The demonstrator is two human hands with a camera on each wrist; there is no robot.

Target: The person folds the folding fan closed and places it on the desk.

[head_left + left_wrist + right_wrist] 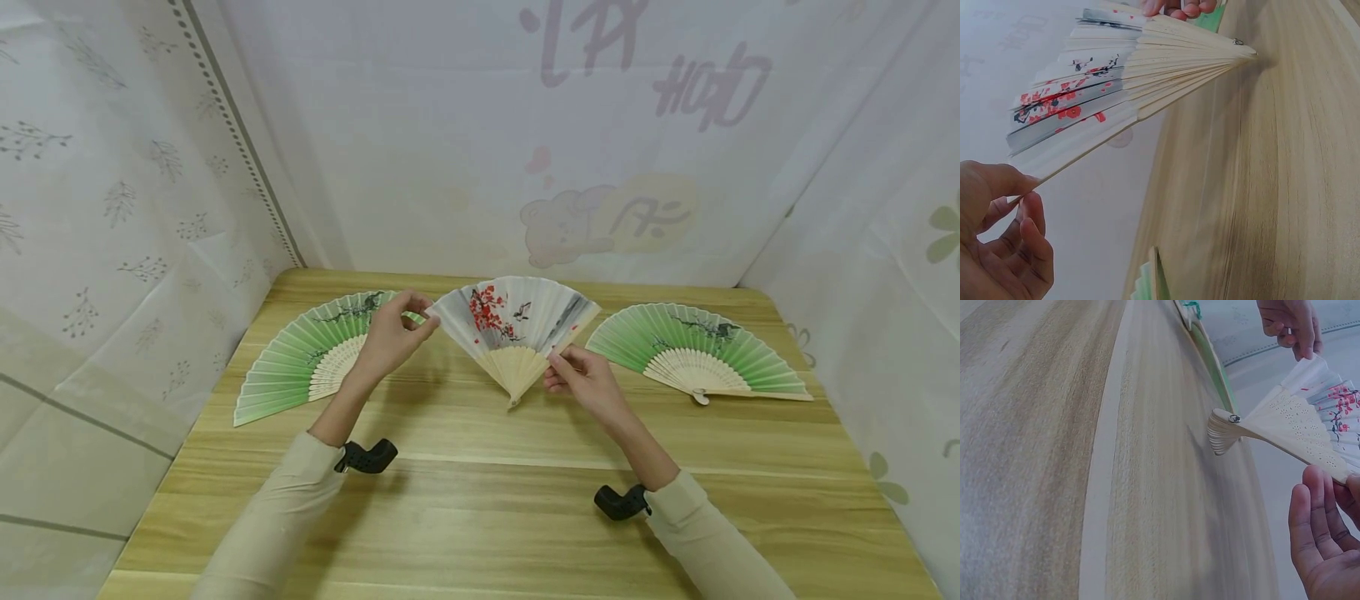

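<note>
A white folding fan with red blossoms, grey strokes and pale ribs is spread partway between both hands, its pivot end pointing down toward me. My left hand pinches the fan's upper left corner between thumb and fingers, as the left wrist view also shows. On the opposite side, my right hand pinches the outer rib; in the right wrist view, thumb and fingers meet on that rib. The fan is held above the table, and its ribs bunch together at the metal rivet.
Two green folding fans lie spread on the wooden table: one at the left, partly behind my left hand, another at the right. A white printed curtain hangs behind the table. Each wrist bears a black camera mount.
</note>
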